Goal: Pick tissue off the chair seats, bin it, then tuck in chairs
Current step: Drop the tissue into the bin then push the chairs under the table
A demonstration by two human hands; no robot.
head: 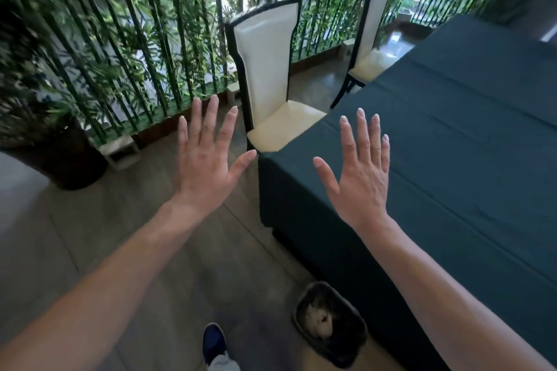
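Nearest, on the grey wood-plank floor [120,250]: one dark blue shoe [214,342] with a pale trouser cuff above it; just right of it, a small dark rectangular waste bin [331,325] with crumpled whitish tissue [319,321] lying inside, standing close against the draped side of the desk. Both forearms bare, stretched forward; left hand [208,159] raised with fingers spread wide, empty, touching nothing; right hand [360,172] likewise flat and splayed, empty, held over the near corner of the desk. Long desk covered in a dark teal cloth [452,144] hanging to the floor, filling the right side. Beyond the hands: near high-backed chair, cream upholstery in a black frame [265,69], its seat partly under the desk corner, the visible part of the seat bare; farther along the same side, a second matching cream chair [376,24], seat edge at the cloth, also bare where it shows. At left, a large dark round planter [66,159]; behind everything, a screen of green bamboo stems and leaves [135,39].
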